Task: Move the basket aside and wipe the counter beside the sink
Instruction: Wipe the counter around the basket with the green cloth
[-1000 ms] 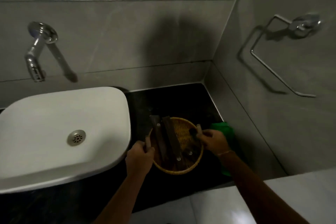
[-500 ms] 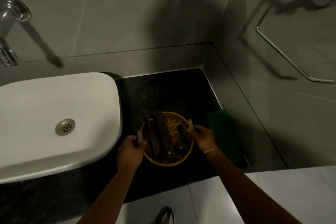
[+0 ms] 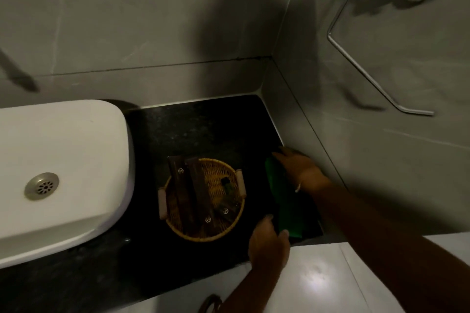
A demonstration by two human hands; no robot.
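Round woven yellow basket (image 3: 203, 198) now sits released on the black stone bench (image 3: 203, 124), just beside the white sink (image 3: 63, 168) at its 3 o'clock. Both hands have left its handles for the folded green cloth (image 3: 284, 201) at the basket's 3 o'clock: right hand (image 3: 300, 168) flat on it, left hand (image 3: 268, 241) pinching its near edge, so wiping seems next.

Basket set on the dark desk, both hands at the green cloth.

We see the wicker basket (image 3: 203, 198) between the white sink (image 3: 63, 165) and the green cloth (image 3: 287, 206), dark packets lying inside it. Right hand (image 3: 300, 169) lies on the cloth's far end; left hand (image 3: 268, 244) reaches its near edge, fingers (image 3: 283, 234) touching. Towel ring (image 3: 368, 58) on the side wall.
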